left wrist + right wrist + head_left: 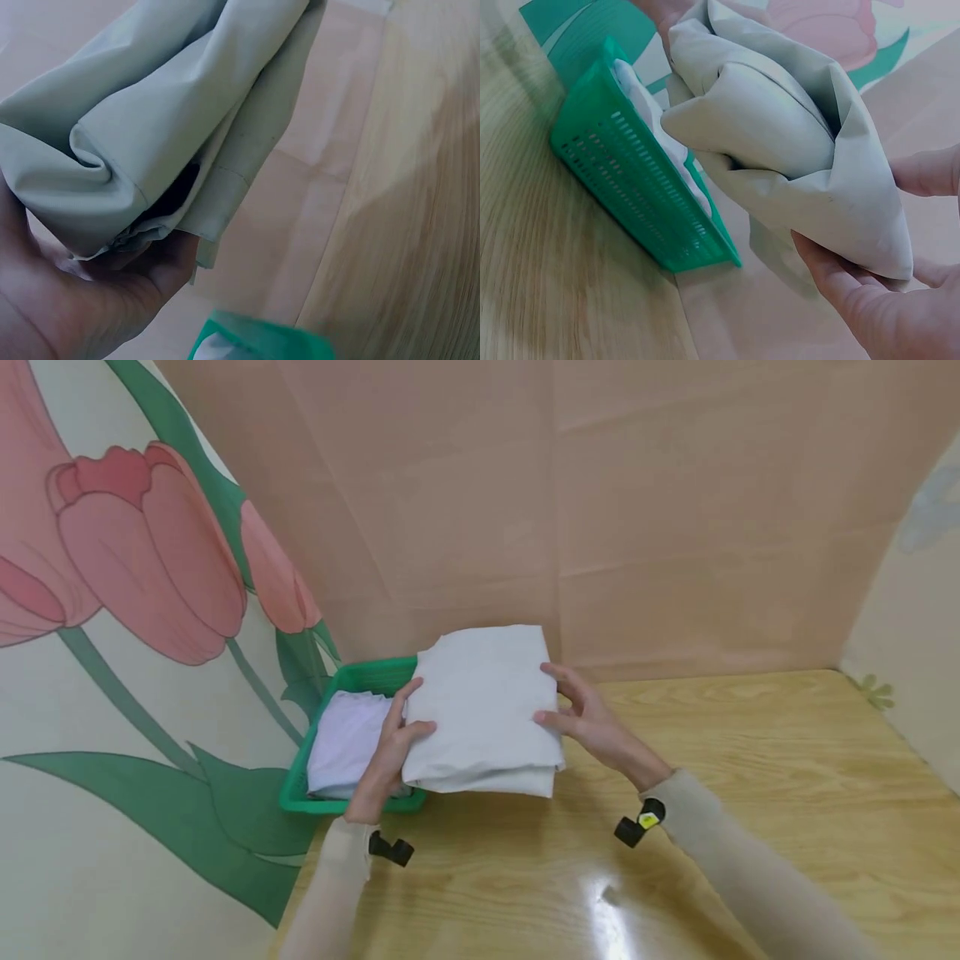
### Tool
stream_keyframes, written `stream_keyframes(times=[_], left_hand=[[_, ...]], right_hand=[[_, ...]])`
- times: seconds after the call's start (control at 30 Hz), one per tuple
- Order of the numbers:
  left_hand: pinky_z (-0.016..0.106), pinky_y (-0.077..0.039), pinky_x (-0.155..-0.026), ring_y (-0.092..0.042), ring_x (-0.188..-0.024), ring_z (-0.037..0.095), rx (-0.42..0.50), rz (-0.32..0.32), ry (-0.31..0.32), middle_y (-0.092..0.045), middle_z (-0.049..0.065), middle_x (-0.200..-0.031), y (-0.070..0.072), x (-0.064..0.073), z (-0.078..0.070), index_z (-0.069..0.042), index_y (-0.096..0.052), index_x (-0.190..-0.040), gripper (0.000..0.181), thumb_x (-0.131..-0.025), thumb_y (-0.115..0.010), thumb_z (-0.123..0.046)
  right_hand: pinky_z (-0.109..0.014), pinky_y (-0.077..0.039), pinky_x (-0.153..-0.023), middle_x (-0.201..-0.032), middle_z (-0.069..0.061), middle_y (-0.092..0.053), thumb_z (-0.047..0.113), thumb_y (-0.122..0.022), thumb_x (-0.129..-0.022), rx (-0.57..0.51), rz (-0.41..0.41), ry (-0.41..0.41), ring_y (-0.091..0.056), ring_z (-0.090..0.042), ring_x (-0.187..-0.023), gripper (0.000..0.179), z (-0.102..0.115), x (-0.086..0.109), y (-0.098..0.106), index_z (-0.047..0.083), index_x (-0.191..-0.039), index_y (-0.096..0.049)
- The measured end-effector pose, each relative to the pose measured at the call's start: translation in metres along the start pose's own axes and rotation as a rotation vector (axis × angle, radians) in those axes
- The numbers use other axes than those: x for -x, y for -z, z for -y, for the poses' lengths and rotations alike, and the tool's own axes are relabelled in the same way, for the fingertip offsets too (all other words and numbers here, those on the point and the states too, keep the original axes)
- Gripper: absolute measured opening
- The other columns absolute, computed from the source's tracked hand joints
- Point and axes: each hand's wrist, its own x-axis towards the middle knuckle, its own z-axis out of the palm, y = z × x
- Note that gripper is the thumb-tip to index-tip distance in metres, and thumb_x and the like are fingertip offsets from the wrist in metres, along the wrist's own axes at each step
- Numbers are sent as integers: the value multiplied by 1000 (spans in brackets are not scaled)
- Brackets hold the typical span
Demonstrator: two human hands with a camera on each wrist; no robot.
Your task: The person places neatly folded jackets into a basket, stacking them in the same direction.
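Note:
Both hands hold up a thick, folded white cloth (483, 710) above the table, near its back left. Its left edge is gripped by my left hand (386, 756), thumb on top. My right hand (596, 722) grips the opposite edge, with the thumb also on the upper face. Stacked, rolled-in layers of the cloth (780, 127) show from the side in the right wrist view. Whether it is a garment or a sheet, I cannot tell. Beside and partly behind it stands a green plastic basket (303, 803), with a folded pale lavender-white cloth (348, 739) inside.
The wooden table (750, 760) runs to the right and toward me. A brownish-pink sheet (675, 527) covers the wall behind it. At left, a wall painted with tulips (150, 552) stands close to the basket. Another pale wall (918, 627) bounds the right side.

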Motion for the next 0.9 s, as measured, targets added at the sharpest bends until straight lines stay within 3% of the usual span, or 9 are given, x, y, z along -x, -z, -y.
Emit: stream_keyframes(times=[0.43, 0.7, 0.9], left_hand=[[54, -21, -126, -24, -155, 32, -34, -56, 60, -15, 5, -175, 35, -1, -1, -32, -29, -169, 78, -102, -62, -11], [57, -14, -127, -15, -158, 32, -115, -90, 98, -9, 5, -176, 55, -4, -4, -32, -30, -169, 76, -103, -60, -10], [57, -17, -126, -14, -158, 33, -143, -104, 132, -4, 5, -177, 72, -5, -8, -31, -28, -170, 76, -104, -58, -10]], right_hand=[[-36, -62, -92, -175, -16, -19, 9, -73, -101, -10, 23, 6, -64, -39, -125, 87, -13, -31, -26, 17, -171, -21], [-38, -61, -95, -173, -15, -27, 10, -74, -100, -15, -3, -14, -63, -42, -128, 85, -21, -47, -41, 20, -170, -26], [-42, -61, -96, -172, -15, -28, 7, -72, -101, -57, 1, -11, -60, -40, -130, 84, -26, -62, -55, 20, -170, -26]])
